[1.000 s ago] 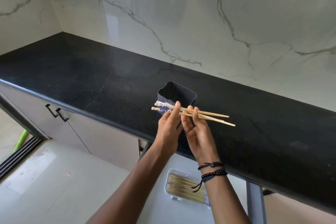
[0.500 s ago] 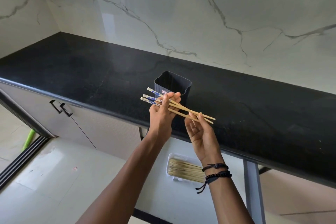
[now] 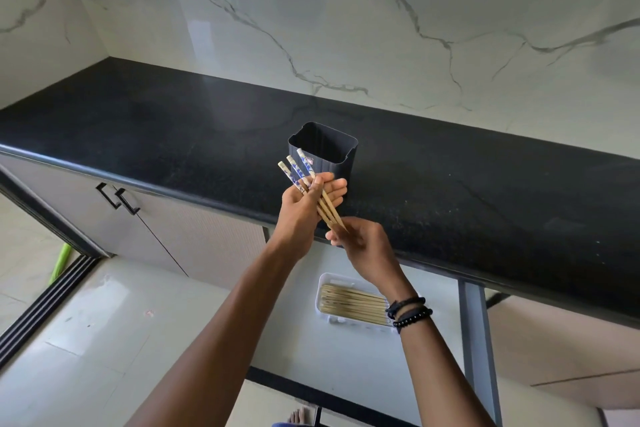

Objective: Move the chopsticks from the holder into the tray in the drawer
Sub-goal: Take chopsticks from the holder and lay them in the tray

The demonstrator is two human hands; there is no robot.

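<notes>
Three wooden chopsticks [image 3: 300,170] with blue-patterned tops lie across my left hand [image 3: 304,204], which grips them in front of the dark square holder [image 3: 323,149] on the black counter. The holder looks empty from here. My right hand [image 3: 363,246] pinches their thin tips just below and to the right. Beneath the counter, the open drawer [image 3: 332,357] holds a white tray [image 3: 320,291] with several chopsticks lying side by side; my right wrist hides its right end.
The black counter edge [image 3: 194,199] runs across, above grey cabinet doors with black handles [image 3: 117,199]. A marble wall rises behind. The drawer's grey right side [image 3: 479,340] stands beside my right forearm. A bare foot [image 3: 301,416] shows on the floor.
The chopsticks have swung from nearly level to steeply slanted, tops up-left and tips down-right. My right hand slid down to their tips, and both hands sit closer to the counter edge.
</notes>
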